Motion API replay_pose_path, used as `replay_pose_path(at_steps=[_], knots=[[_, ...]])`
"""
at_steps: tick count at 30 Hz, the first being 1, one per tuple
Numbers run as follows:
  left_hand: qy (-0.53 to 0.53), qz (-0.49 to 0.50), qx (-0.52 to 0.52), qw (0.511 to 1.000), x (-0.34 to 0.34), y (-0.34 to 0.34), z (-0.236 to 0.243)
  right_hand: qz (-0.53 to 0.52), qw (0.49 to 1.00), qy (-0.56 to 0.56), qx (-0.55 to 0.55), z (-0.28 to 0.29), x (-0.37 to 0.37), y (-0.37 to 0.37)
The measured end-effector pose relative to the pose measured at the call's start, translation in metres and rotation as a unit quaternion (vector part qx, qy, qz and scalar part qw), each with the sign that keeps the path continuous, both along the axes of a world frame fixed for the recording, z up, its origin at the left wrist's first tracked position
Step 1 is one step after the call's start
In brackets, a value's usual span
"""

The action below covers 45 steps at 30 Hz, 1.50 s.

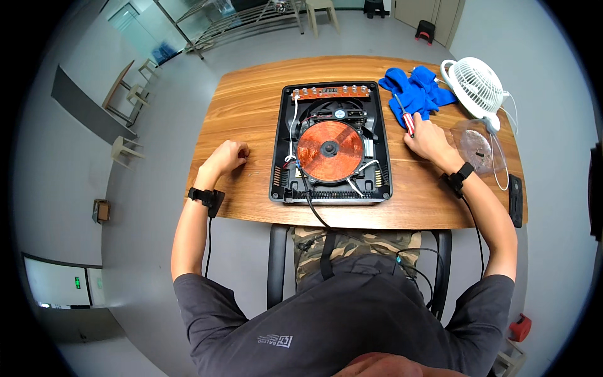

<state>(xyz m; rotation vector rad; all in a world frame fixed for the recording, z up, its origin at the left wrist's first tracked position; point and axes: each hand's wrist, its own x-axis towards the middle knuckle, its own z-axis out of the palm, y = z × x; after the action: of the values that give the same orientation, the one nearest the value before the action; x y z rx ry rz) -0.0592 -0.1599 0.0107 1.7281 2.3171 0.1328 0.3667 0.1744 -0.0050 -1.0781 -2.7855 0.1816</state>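
Observation:
An opened induction cooker (383,169) lies in the middle of the wooden table, its round copper coil (323,164) and orange circuit board (308,93) exposed. My right hand (430,139) is closed around a screwdriver (409,124) with a red and white handle, to the right of the cooker, its shaft pointing away from me. My left hand (227,158) rests on the table left of the cooker with curled fingers. Whether anything sits in those fingers is hidden. Some tiny pieces, too small to name, lie on the wood beside it.
A blue cloth (411,94) lies beyond my right hand. At the right stand a white fan (475,85) with a cord and a clear round dish (468,154) holding small bits. A black strip (515,200) lies at the table's right edge. The cooker's black cable (319,217) runs over the front edge.

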Motion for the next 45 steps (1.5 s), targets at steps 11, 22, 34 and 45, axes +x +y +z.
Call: replay_pose_path(at_steps=[11,22,34,45], knots=[[0.003,-0.012,0.020,1.000,0.000,0.004,-0.003,0.015,1.000,-0.021,0.017,-0.017,-0.001,0.000],[0.006,-0.017,-0.006,1.000,0.000,0.010,0.000,0.025,0.997,-0.057,0.038,-0.019,0.000,0.004],[-0.049,-0.008,0.030,0.998,0.036,0.036,0.023,0.018,0.994,-0.101,0.031,0.006,-0.003,-0.003],[-0.042,-0.019,0.037,0.998,0.040,0.064,0.006,0.038,0.997,0.035,0.061,0.030,-0.015,-0.017]])
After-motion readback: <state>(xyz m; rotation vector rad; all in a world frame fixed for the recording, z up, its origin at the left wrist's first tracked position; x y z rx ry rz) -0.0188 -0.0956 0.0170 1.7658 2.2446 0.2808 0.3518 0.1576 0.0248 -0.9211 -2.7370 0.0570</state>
